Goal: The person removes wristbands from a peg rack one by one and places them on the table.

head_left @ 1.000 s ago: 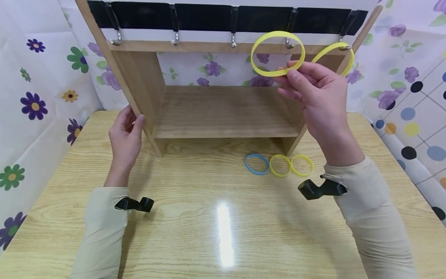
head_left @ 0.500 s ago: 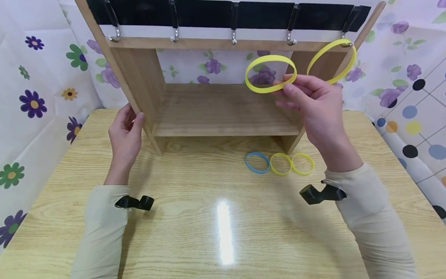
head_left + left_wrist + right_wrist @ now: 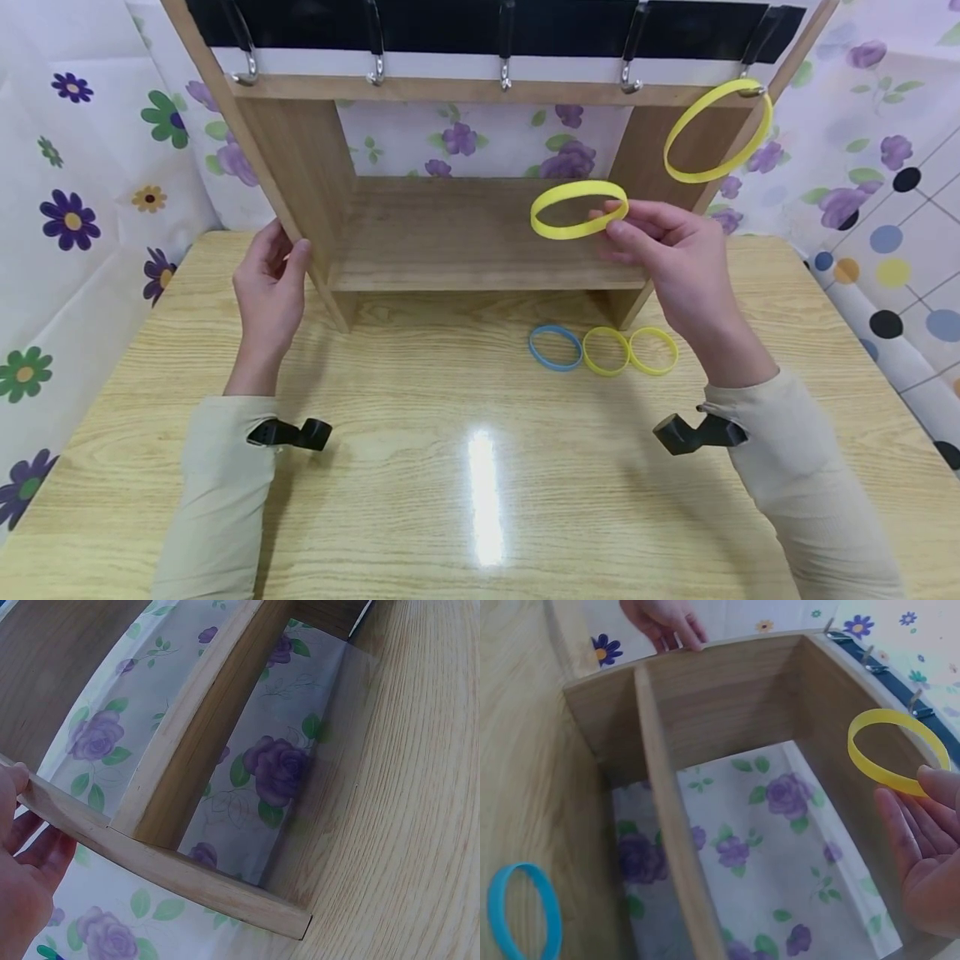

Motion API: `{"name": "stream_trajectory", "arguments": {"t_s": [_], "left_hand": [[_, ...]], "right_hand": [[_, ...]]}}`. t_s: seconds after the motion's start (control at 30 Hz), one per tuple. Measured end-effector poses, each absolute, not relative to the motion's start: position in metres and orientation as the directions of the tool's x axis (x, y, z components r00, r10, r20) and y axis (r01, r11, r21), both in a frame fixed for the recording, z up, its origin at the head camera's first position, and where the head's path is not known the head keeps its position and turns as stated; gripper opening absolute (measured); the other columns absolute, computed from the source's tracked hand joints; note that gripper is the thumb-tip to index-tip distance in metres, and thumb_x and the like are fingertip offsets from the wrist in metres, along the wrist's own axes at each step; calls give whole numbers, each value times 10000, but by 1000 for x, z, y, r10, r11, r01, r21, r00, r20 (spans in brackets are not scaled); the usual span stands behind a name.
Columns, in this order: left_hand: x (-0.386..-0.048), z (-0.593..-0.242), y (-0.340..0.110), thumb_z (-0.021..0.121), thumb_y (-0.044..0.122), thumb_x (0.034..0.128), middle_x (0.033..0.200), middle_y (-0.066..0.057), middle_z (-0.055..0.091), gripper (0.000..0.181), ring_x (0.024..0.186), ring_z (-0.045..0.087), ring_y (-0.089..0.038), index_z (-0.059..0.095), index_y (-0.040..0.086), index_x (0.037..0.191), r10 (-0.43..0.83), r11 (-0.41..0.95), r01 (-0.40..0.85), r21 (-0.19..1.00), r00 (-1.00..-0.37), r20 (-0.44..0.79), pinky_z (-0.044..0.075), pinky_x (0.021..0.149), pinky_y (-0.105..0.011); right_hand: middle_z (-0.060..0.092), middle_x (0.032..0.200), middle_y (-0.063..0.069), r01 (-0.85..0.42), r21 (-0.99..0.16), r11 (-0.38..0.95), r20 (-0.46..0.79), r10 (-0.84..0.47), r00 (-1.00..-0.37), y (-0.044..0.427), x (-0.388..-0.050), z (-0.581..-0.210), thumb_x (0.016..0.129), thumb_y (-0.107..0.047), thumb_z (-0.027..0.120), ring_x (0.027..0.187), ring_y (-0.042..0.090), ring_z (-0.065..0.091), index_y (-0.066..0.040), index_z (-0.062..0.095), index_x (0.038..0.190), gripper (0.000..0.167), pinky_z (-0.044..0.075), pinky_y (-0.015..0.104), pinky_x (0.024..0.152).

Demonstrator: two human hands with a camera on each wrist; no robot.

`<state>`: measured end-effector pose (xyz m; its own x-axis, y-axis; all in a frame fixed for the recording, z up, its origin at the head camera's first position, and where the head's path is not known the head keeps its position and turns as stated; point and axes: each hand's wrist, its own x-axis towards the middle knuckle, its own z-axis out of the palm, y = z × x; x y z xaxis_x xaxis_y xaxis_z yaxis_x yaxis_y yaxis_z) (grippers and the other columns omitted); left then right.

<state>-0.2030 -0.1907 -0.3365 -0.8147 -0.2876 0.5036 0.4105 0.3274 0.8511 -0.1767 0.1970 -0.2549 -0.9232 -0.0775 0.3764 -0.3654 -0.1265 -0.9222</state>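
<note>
My right hand [image 3: 682, 267] pinches a yellow silicone wristband [image 3: 566, 232] between thumb and fingers, in front of the wooden rack's shelf [image 3: 487, 267]. On the rack's left side, my left hand [image 3: 270, 292] grips the edge of the side panel [image 3: 187, 876], thumb in front and fingers behind. A second yellow wristband [image 3: 697, 177] hangs from the far-right hook [image 3: 752, 92]. Lying on the table in a row are a blue wristband [image 3: 555, 367] and two yellow wristbands [image 3: 606, 372]. In the right wrist view, the held wristband [image 3: 885, 776] is tilted beside the rack.
Several metal hooks [image 3: 506, 79] on black straps [image 3: 442, 25] line the rack's top; those left of the hung band carry nothing. A wooden table [image 3: 390, 483] lies under everything. Flower-patterned sheeting [image 3: 97, 167] covers the left and back; dotted sheeting [image 3: 922, 275] runs along the right.
My right hand has come down from hook height to shelf height with its yellow wristband, now turned flatter. The hung wristband behind it shows fully. My left hand stays on the side panel.
</note>
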Motion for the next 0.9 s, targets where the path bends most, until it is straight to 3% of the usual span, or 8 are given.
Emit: {"name": "stream_trajectory", "arguments": {"t_s": [0.5,0.73,0.9], "left_hand": [[-204,-337,-191,568,61,968,1225,-136,637,354,1064,602,-112,573,2,1316,-295,334,430,838,-797,527,479,884,-242],[-204,-338,-190,568,51,966,1221,-155,635,351,1056,605,-105,571,-13,1311,-296,324,439,838,-794,531,478,881,-235],[-204,-337,-190,568,60,968,1234,-143,631,358,1075,599,-112,570,8,1322,-297,325,424,845,-802,517,478,887,-240]], "right_hand": [[721,932,71,-262,-965,-9,260,-152,-954,217,-171,-296,893,-11,670,815,194,701,-6,727,1062,178,558,312,723],[719,940,40,-211,-968,137,190,-151,-970,226,-165,-314,907,-76,675,796,151,694,148,612,1160,343,561,292,696],[716,945,-28,-142,-961,236,110,-142,-984,230,-163,-328,912,-122,681,817,127,686,134,606,1169,371,564,310,702]]}}
